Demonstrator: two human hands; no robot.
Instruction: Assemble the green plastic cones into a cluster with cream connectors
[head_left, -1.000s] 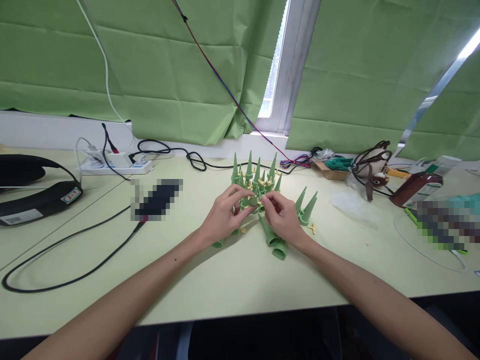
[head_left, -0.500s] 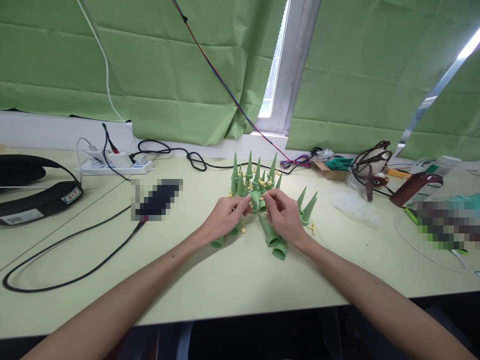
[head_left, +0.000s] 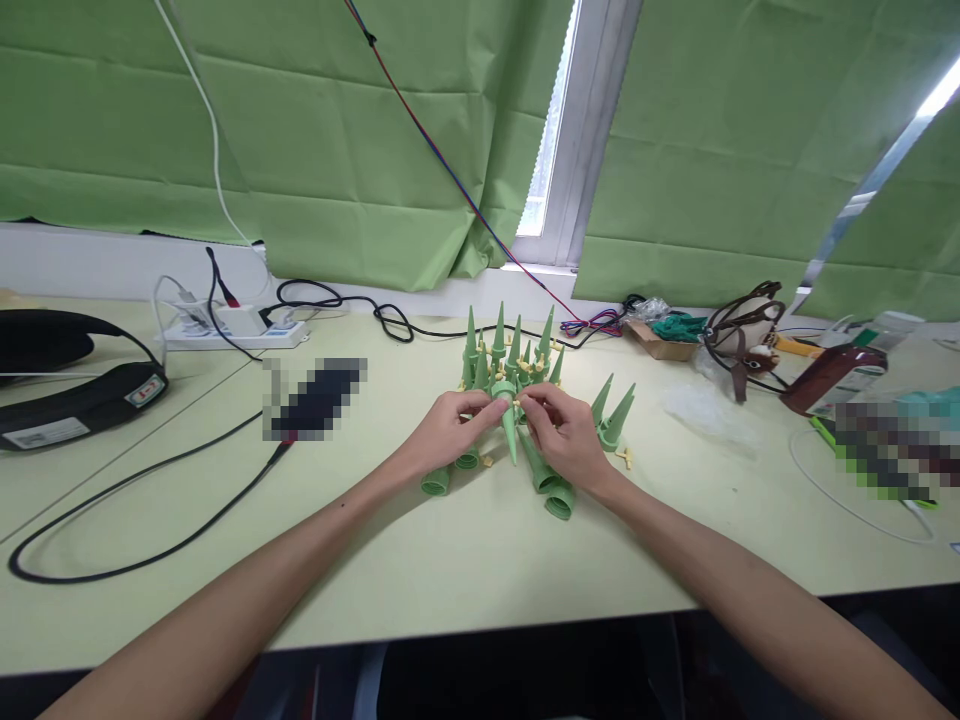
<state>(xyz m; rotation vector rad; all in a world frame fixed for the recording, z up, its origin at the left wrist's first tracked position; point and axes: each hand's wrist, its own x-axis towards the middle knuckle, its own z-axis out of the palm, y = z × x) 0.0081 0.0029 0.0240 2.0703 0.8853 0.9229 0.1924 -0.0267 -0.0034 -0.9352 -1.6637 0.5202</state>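
Between my fingers is a green plastic watering spike (head_left: 509,430), its pointed end tipped down toward me. My left hand (head_left: 455,428) is closed round its wider top. My right hand (head_left: 559,428) pinches a small yellow valve piece (head_left: 517,403) against the spike's side; how far it sits in is hidden by the fingers. Behind my hands stands a cluster of green spikes (head_left: 501,335), points up, with yellow pieces among them. Under my right hand lie green spikes with open round ends (head_left: 559,503), and another open-ended one (head_left: 435,484) lies below my left hand.
More upright spikes (head_left: 618,418) stand to the right, beside a yellow valve (head_left: 627,459). On the left are a power strip (head_left: 232,330), a looped black cable (head_left: 105,580) and a black headset-like device (head_left: 82,400). A brown bottle (head_left: 832,378) and clear plastic bag (head_left: 709,410) are at right.
The spike in my hands has turned, so its point now hangs down toward me instead of its open end facing me. My hands have stayed nearly in place.
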